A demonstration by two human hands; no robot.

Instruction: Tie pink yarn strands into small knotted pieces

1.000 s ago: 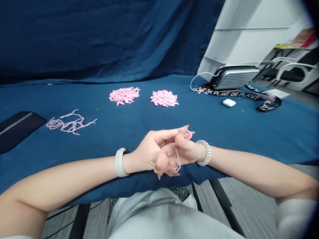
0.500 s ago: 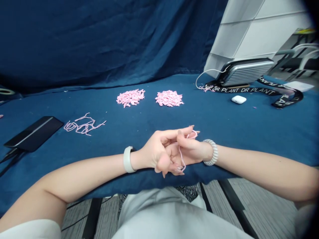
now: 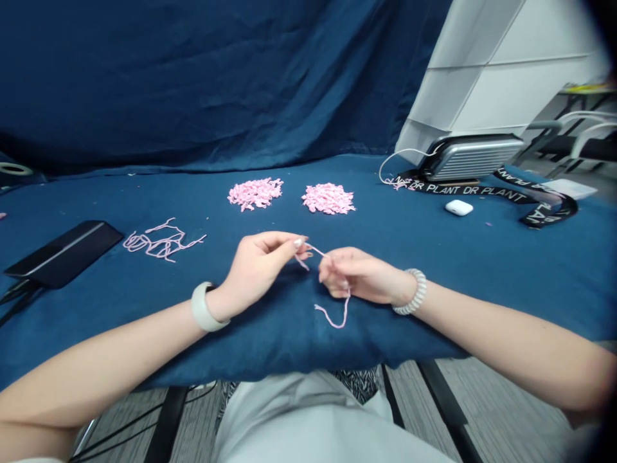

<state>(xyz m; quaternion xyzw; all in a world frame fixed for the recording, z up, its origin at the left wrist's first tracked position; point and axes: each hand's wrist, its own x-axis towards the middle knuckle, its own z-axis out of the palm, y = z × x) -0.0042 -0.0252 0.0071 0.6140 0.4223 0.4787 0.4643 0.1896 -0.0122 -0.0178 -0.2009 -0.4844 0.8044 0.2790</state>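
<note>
My left hand [image 3: 263,267] pinches a pink yarn strand between thumb and fingertips, and a short end hangs below them. The strand [image 3: 335,326] runs across a small gap to my right hand [image 3: 359,275], whose fingers are curled closed on it. From the right hand its loose tail drops and curves left over the blue cloth. Beyond the hands lie two piles of small pink yarn pieces, a left pile [image 3: 255,193] and a right pile [image 3: 328,199]. Several loose pink strands [image 3: 164,243] lie tangled left of my left hand.
A black device [image 3: 65,253] with cables lies on the blue-covered table [image 3: 270,350] at left. At the back right are a silver ribbed case [image 3: 475,159], a lettered black lanyard [image 3: 513,194] and a small white case [image 3: 459,208]. A blue curtain [image 3: 202,83] hangs behind.
My hands were overlapped and have come apart, the left moving to the left. The yarn now spans between them, with its tail hanging below my right hand. The view has shifted slightly.
</note>
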